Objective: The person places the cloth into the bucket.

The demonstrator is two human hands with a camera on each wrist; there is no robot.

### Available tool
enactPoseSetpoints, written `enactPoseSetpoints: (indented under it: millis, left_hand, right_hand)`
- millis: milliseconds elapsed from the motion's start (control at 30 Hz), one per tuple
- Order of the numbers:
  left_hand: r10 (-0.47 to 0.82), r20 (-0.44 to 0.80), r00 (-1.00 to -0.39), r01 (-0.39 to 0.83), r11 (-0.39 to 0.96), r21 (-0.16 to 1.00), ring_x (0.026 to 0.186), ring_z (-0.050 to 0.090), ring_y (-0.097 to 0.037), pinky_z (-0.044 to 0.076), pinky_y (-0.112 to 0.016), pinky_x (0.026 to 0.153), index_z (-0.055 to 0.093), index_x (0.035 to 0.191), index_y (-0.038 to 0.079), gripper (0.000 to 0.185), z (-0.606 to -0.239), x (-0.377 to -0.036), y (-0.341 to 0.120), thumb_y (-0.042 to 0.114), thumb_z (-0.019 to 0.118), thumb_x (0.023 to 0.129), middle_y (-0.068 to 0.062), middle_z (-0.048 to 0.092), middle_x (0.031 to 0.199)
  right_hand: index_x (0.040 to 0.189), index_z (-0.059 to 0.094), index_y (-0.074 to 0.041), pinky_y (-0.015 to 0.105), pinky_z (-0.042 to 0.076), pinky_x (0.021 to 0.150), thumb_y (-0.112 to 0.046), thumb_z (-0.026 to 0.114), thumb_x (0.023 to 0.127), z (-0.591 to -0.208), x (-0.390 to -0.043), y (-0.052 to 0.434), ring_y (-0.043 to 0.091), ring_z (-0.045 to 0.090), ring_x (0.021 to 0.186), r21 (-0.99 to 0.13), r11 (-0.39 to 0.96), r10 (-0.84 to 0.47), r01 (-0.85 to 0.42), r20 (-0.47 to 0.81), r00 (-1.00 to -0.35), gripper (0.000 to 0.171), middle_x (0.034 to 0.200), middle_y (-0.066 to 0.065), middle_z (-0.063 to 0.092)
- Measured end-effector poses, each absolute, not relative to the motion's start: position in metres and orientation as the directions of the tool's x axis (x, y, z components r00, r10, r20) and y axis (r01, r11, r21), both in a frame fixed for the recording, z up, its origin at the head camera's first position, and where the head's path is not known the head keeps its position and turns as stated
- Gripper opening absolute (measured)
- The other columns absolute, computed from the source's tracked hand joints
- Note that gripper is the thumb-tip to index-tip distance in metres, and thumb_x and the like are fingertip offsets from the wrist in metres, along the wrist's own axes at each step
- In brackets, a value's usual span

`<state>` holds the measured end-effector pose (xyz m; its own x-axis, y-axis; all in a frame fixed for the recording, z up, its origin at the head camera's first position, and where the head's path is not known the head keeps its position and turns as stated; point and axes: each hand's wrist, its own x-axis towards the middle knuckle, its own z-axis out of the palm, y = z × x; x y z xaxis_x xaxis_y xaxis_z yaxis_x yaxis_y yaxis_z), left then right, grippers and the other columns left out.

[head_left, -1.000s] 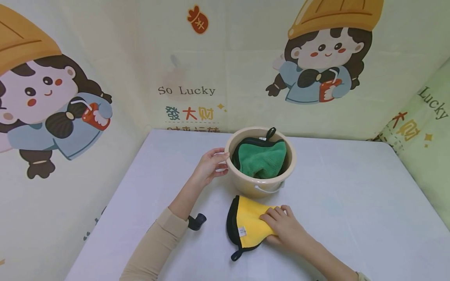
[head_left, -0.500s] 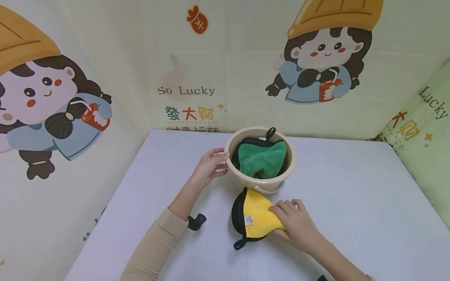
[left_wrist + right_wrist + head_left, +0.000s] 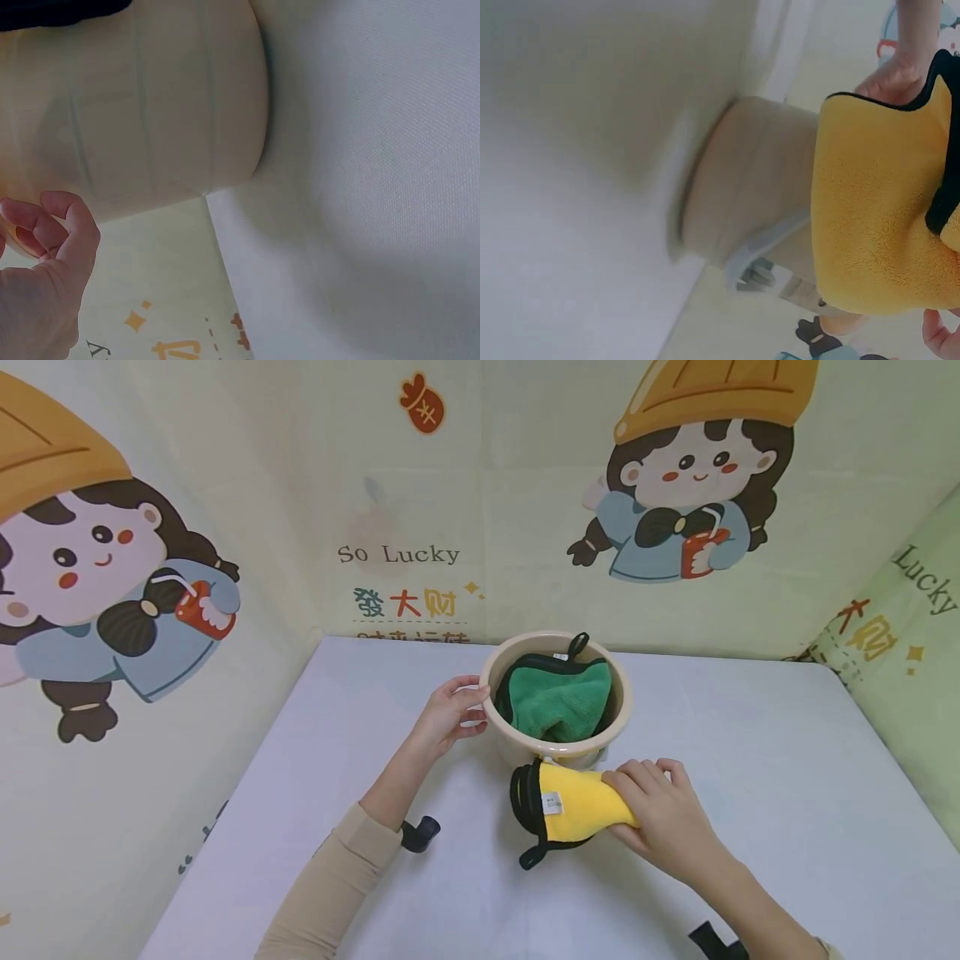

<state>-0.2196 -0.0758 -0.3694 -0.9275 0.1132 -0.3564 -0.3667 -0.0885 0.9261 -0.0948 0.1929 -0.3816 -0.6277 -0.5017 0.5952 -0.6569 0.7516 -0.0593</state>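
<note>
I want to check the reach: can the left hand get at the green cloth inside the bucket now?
Probably yes: the left hand grips the bucket rim beside the green cloth, and nothing covers the open top.

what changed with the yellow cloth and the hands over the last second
The right hand went from lying on the yellow cloth to gripping it, bunching it up and drawing it off the white table toward the beige bucket; its black loop now dangles. The left hand stayed on the bucket's rim, and the green cloth stayed inside the bucket.
</note>
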Motion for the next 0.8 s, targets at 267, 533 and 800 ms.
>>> enactPoseSetpoints:
  millis: [267,533,800]
  left_hand:
    - [0.124,-0.342,-0.932,-0.354,-0.091,0.931,0.070,0.059,-0.017,0.053,-0.031,0.066,0.052,0.119,0.010,0.034,-0.370,-0.220,-0.077,0.018,0.061,0.088,-0.003,0.060,0.089]
    - [0.126,-0.352,-0.928,-0.364,-0.092,0.927,0.071,0.059,-0.017,0.053,-0.030,0.067,0.051,0.121,0.010,0.035,-0.369,-0.220,-0.076,0.018,0.061,0.088,-0.004,0.060,0.091]
    - [0.127,-0.352,-0.927,-0.364,-0.091,0.927,0.071,0.060,-0.017,0.053,-0.032,0.070,0.051,0.120,0.010,0.034,-0.369,-0.220,-0.076,0.018,0.061,0.088,-0.004,0.060,0.091]
  right_hand:
    - [0.089,0.060,-0.005,0.048,0.035,0.070,-0.044,0.027,0.094,-0.359,-0.099,0.202,0.023,0.050,0.069,-0.034,0.754,-0.484,-0.656,0.646,-0.590,0.051,0.081,0.006,0.056]
    - [0.090,0.059,-0.002,0.051,0.033,0.070,-0.047,0.032,0.094,-0.336,-0.109,0.215,0.029,0.051,0.074,-0.044,0.774,-0.406,-0.632,0.731,-0.549,0.053,0.081,0.012,0.056]
    - [0.086,0.057,0.004,0.053,0.032,0.067,-0.041,0.038,0.094,-0.320,-0.129,0.223,0.036,0.052,0.069,-0.016,0.788,-0.345,-0.616,0.816,-0.463,0.050,0.077,0.018,0.055]
